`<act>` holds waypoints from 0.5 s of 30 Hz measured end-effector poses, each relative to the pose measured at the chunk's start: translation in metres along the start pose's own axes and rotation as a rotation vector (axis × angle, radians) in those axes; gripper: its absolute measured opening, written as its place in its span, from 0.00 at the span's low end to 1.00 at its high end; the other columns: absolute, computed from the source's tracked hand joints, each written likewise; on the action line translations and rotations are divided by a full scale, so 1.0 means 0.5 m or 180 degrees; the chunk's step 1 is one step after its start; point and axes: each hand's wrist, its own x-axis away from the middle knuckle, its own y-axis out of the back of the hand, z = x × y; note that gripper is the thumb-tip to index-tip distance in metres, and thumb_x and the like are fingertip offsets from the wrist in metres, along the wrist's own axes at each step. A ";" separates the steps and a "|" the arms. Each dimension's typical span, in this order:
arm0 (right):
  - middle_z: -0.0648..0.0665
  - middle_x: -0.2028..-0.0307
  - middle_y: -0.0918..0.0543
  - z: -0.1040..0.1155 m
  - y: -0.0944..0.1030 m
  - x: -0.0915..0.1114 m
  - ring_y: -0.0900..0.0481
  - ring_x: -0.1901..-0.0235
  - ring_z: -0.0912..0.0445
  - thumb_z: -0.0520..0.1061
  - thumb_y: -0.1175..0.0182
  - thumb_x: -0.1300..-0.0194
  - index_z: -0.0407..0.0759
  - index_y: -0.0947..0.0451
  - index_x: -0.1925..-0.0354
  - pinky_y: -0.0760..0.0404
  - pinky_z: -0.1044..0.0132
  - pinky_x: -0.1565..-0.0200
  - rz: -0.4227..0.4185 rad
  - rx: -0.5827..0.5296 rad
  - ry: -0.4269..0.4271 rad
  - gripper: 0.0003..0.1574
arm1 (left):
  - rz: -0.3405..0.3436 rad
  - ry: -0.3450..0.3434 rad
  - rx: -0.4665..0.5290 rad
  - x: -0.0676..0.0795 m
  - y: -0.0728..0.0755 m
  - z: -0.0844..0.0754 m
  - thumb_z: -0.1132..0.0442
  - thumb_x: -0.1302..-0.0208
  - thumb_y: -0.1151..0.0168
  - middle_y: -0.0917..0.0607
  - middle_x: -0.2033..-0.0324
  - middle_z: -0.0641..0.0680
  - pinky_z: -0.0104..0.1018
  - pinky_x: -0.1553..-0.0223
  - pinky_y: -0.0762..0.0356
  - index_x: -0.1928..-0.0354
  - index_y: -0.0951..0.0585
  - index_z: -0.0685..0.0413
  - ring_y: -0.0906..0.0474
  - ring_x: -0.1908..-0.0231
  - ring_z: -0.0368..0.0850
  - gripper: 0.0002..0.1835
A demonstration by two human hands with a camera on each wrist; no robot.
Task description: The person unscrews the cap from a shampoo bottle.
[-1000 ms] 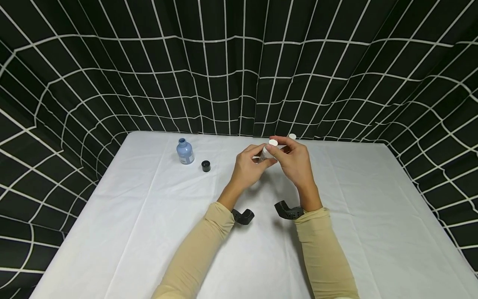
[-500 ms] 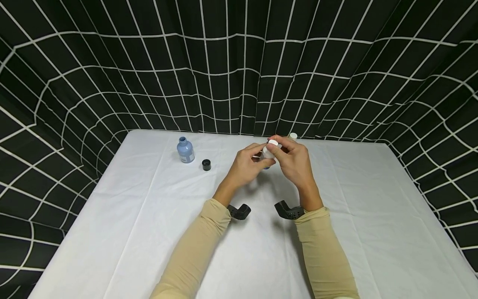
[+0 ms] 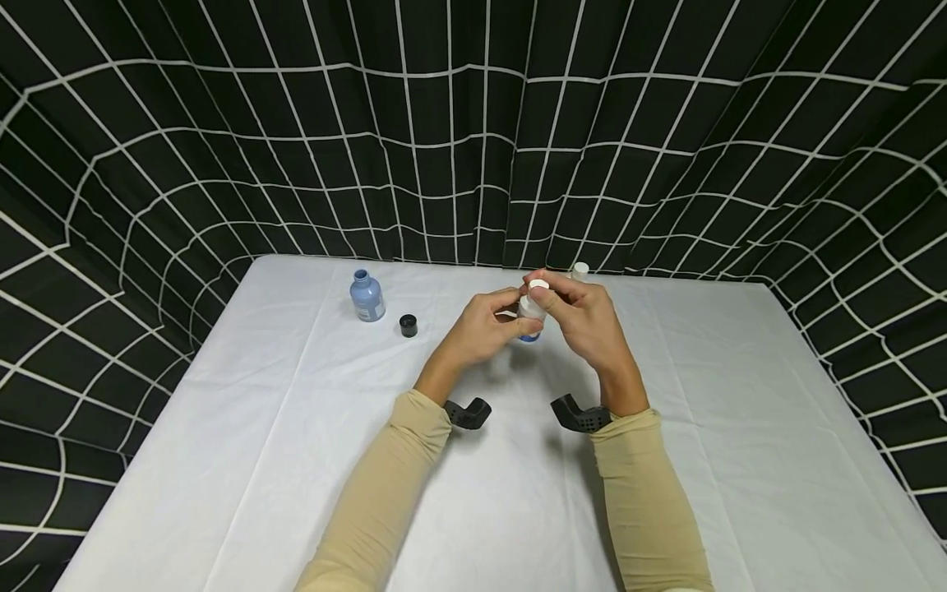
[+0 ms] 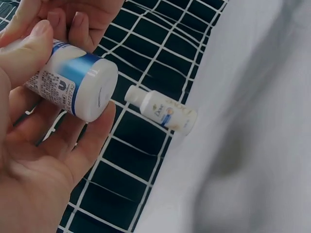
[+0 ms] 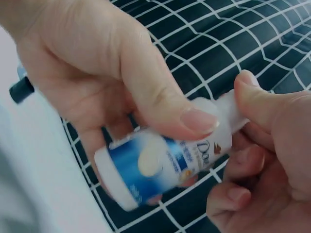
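My left hand [image 3: 477, 330] holds a small white and blue Dove bottle [image 5: 150, 165] above the table, its thumb across the upper label and fingers round the far side. At the bottle's top, my right hand [image 3: 592, 325] pinches the white cap [image 3: 538, 284] between thumb and fingers. The cap sits on the neck; whether it is loose or tight I cannot tell. In the left wrist view the white base of the bottle faces the camera. Behind the right hand stands a second, white Dove bottle [image 4: 167, 112] with its cap on, mostly hidden in the head view.
Left of the hands, an uncapped blue bottle [image 3: 367, 298] stands upright on the white tablecloth [image 3: 296, 460]. A black cap [image 3: 408, 326] lies beside it. A black curtain with a white grid [image 3: 459, 123] hangs behind the table's back edge.
The held bottle has come more upright and slightly lower, with its blue lower part showing under my left thumb. My left forearm has shifted a little left; the right fingers stay at the cap.
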 end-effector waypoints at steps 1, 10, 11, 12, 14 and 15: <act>0.39 0.50 0.11 0.002 0.001 0.000 0.16 0.49 0.66 0.52 0.37 0.27 0.42 0.16 0.43 0.20 0.75 0.44 0.0035 -0.0014 0.0000 0.21 | -0.0019 -0.0012 0.0011 -0.001 0.001 -0.002 0.61 0.36 0.28 0.16 0.40 0.55 0.31 0.47 0.14 0.43 0.16 0.57 0.14 0.50 0.46 0.20; 0.43 0.49 0.14 0.011 0.004 0.007 0.26 0.70 0.64 0.50 0.35 0.29 0.45 0.19 0.39 0.27 0.76 0.70 -0.0238 0.0333 0.0075 0.23 | -0.0174 -0.0088 -0.0251 0.000 0.002 0.002 0.56 0.39 0.25 0.15 0.45 0.50 0.31 0.48 0.14 0.40 0.16 0.49 0.16 0.49 0.42 0.25; 0.43 0.52 0.15 0.012 0.002 0.008 0.30 0.74 0.62 0.50 0.34 0.30 0.45 0.18 0.41 0.31 0.74 0.74 -0.0346 0.0436 0.0110 0.22 | -0.0196 -0.0065 -0.0276 0.000 0.001 0.003 0.55 0.39 0.25 0.14 0.47 0.49 0.31 0.48 0.14 0.40 0.16 0.48 0.16 0.50 0.41 0.25; 0.44 0.54 0.15 0.013 0.000 0.008 0.33 0.76 0.61 0.51 0.32 0.31 0.45 0.17 0.44 0.34 0.73 0.76 -0.0447 0.0553 0.0149 0.21 | -0.0224 -0.0048 -0.0295 0.001 0.000 0.003 0.55 0.39 0.25 0.14 0.48 0.49 0.30 0.48 0.14 0.40 0.16 0.47 0.16 0.50 0.41 0.25; 0.45 0.58 0.15 0.018 -0.005 0.009 0.33 0.77 0.60 0.50 0.31 0.33 0.44 0.16 0.48 0.35 0.73 0.78 -0.0605 0.0707 0.0221 0.19 | -0.0283 -0.0036 -0.0305 0.002 -0.001 0.004 0.54 0.39 0.25 0.14 0.50 0.49 0.30 0.49 0.14 0.40 0.16 0.46 0.15 0.52 0.40 0.24; 0.45 0.60 0.15 0.021 -0.007 0.010 0.33 0.77 0.59 0.50 0.30 0.34 0.45 0.15 0.49 0.35 0.73 0.78 -0.0680 0.0778 0.0243 0.18 | -0.0309 -0.0036 -0.0303 0.002 -0.002 0.003 0.54 0.39 0.25 0.14 0.52 0.49 0.30 0.49 0.14 0.41 0.16 0.45 0.15 0.52 0.40 0.24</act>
